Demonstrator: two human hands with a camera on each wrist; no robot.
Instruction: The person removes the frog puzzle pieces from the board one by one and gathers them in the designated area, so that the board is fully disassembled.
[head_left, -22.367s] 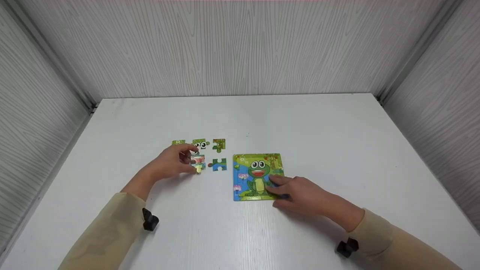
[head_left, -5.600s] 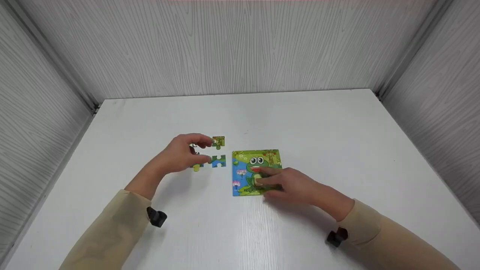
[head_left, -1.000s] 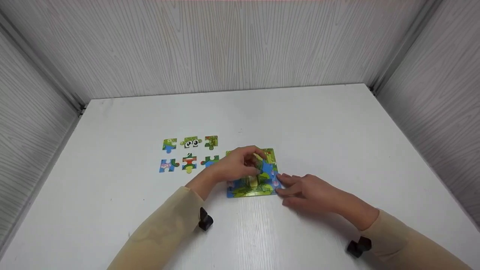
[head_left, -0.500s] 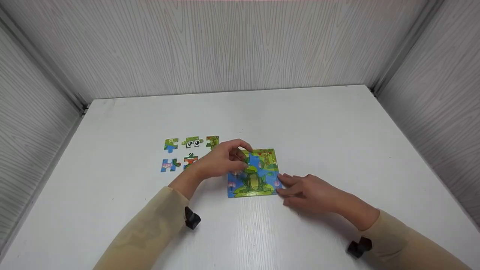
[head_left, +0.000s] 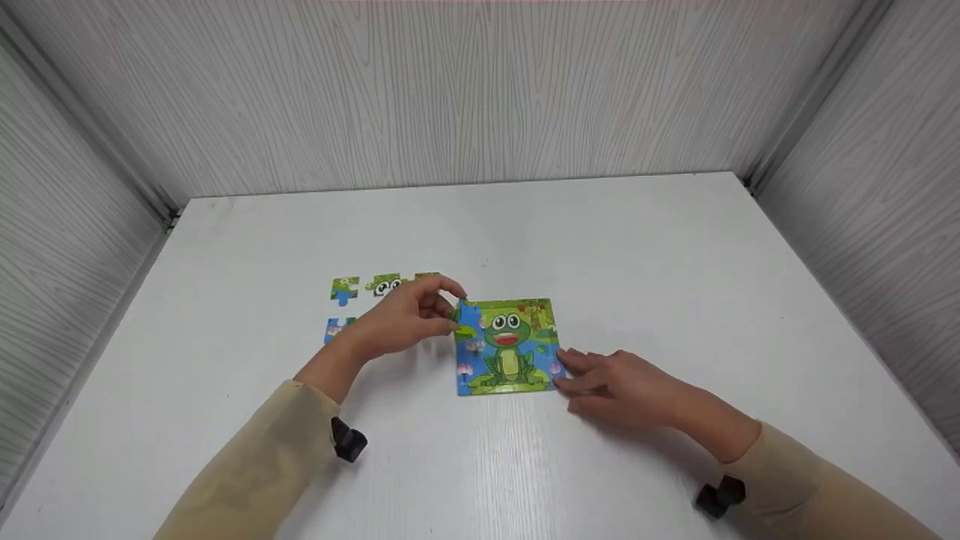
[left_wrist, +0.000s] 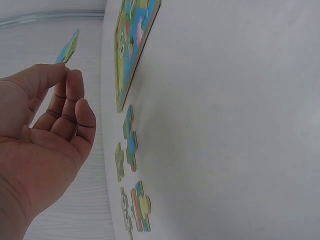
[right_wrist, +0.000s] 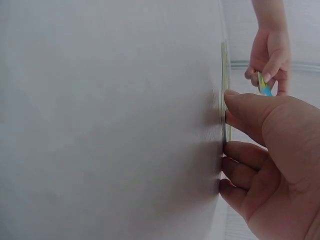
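In the head view my left hand (head_left: 405,321) pinches a blue-and-green puzzle piece (head_left: 468,319) over the left edge of a square frog puzzle board (head_left: 510,360). The left wrist view shows this piece (left_wrist: 69,48) raised clear of the table between thumb and fingertips. The board lies flat, its picture a smiling green frog. Against its right edge rest the fingertips and thumb of my right hand (head_left: 626,390). Seen from the right wrist, that hand (right_wrist: 275,165) touches the thin board edge (right_wrist: 223,70) with relaxed, slightly bent fingers.
Left of the board lie loose puzzle pieces in two rows: a flower piece (head_left: 344,288), a frog-eyes piece (head_left: 385,285) and others partly hidden behind my left hand. The white table (head_left: 637,247) meets grey wood-grain panels (head_left: 480,97) at the back and sides.
During the last second my left hand has moved left across the board with the pinched piece, uncovering the frog's face. My right hand stays at the right edge. Earlier it lay over the board.
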